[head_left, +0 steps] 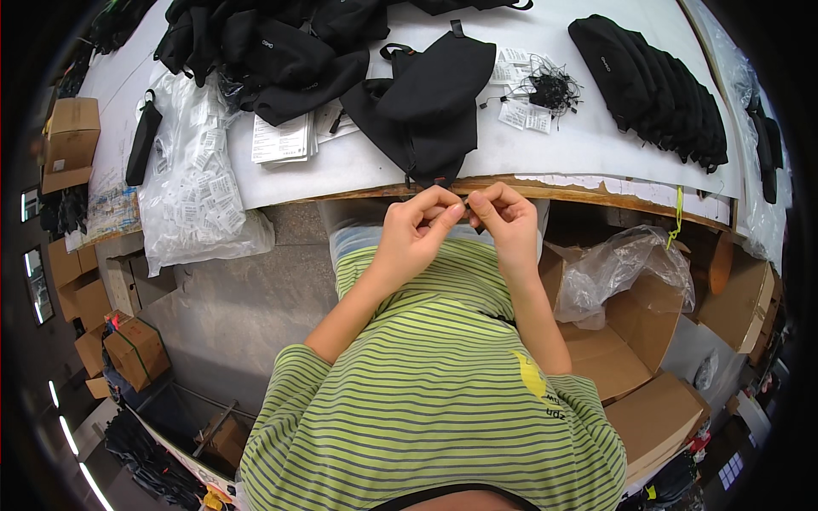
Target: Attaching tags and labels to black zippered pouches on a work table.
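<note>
Two hands, left hand (415, 232) and right hand (504, 220), pinch fingertips together at the tabletop's (545, 149) near edge, below a black bag (426, 106); anything pinched is too small to tell. Cardboard box (630, 332) holds clear plastic (622, 268).

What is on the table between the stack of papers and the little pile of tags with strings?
In the head view, a black pouch lies between the paper stack and the stringed tags.
</note>
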`<state>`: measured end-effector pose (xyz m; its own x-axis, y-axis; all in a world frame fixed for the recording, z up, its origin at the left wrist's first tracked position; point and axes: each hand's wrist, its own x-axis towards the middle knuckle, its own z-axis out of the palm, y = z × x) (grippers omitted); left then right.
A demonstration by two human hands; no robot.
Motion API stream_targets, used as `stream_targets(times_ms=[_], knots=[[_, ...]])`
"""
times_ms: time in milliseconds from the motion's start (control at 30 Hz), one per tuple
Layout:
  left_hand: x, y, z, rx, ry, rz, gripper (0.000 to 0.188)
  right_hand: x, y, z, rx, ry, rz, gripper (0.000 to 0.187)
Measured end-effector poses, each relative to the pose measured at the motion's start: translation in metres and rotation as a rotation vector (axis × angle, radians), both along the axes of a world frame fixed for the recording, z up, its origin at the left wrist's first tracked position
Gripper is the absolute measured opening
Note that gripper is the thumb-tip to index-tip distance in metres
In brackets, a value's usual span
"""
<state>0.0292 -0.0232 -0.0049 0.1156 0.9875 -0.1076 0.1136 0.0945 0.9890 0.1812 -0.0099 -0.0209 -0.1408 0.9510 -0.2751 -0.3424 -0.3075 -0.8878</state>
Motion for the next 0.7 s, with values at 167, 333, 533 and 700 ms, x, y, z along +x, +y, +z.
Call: stream_targets(times_ms=[167, 333, 533, 700], knots=[[-0.003, -0.001, 0.001, -0.040, 0.019, -0.035, 0.014, -0.001, 0.000, 0.001, 0.030, -0.039, -0.031, 0.017], [-0.001, 0.001, 0.004, 0.000, 0.085, -0.015, 0.010, -0.002, -0.001, 0.004, 0.054, -0.095, -0.040, 0.017], [-0.005, 0.003, -0.007, -0.113, -0.123, -0.025, 0.011, 0.002, -0.005, 0.005, 0.185, -0.290, -0.015, 0.017], [-0.016, 0.004, -0.011, -0.178, -0.174, -0.128, 0.011, -0.003, -0.010, 0.006, 0.053, 0.021, 0.040, 0.014]])
